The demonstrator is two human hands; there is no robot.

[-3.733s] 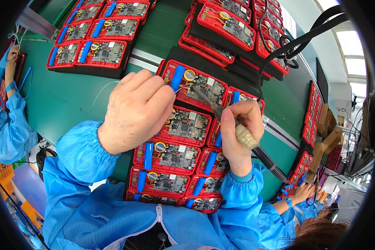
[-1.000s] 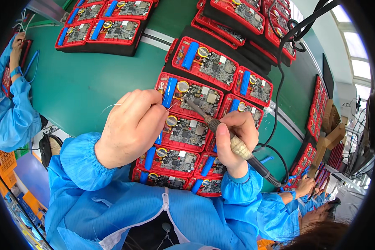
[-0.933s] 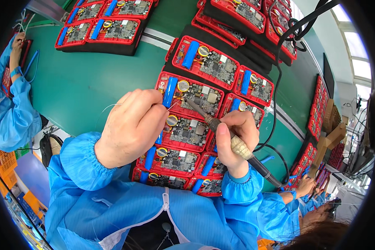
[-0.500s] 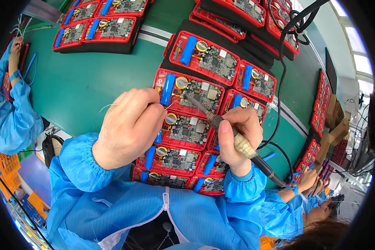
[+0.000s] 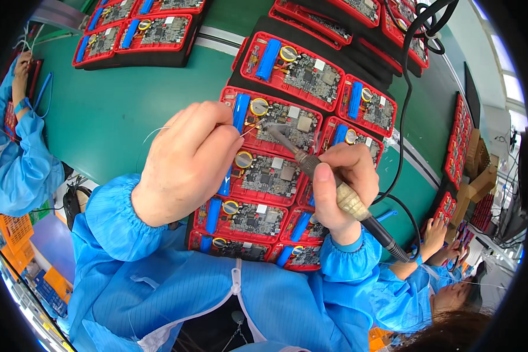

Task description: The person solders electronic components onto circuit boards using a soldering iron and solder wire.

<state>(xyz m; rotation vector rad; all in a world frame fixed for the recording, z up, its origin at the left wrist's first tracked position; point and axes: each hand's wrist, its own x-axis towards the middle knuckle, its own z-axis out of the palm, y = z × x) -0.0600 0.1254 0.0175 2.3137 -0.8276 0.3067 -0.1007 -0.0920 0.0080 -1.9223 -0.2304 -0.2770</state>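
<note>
Left hand (image 5: 188,159), pinching wire (image 5: 252,128), has the board (image 5: 297,132) at two o'clock; right hand (image 5: 347,186), closed round the iron (image 5: 351,203) (aimed between ten and eleven), sits farther from its tip.

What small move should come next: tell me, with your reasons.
Perhaps ease the thin wire slightly toward the soldering iron: the left hand pinches the wire with its end close to the iron's tip, which the right hand holds over the circuit board.

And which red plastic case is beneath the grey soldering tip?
The red plastic case second from top, central group's left column; only it has the tip overhead.
</note>
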